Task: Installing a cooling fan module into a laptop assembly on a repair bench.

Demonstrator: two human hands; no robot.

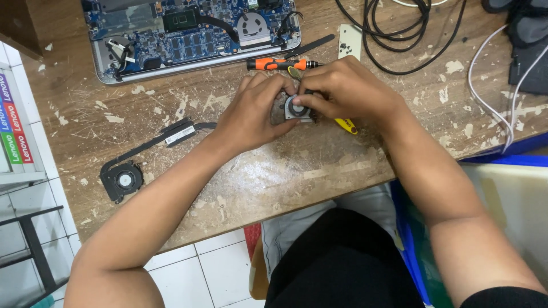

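A small grey laptop cooling fan (297, 108) lies on the worn wooden table (274, 171), and both hands hold it. My left hand (254, 111) grips its left side with fingers curled over the top. My right hand (345, 88) pinches its right edge and hub. A yellow-handled tool (346, 125) pokes out from under my right hand; whether that hand holds it I cannot tell. An orange and black screwdriver (279, 64) lies just behind the hands.
An opened laptop (188, 34) with its circuit board bare sits at the back left. A second black fan with a heat pipe (137, 165) lies at the left. Black cables (399, 28) coil at the back right, white cables (491, 97) run right. A blue bin (502, 165) stands beside the table.
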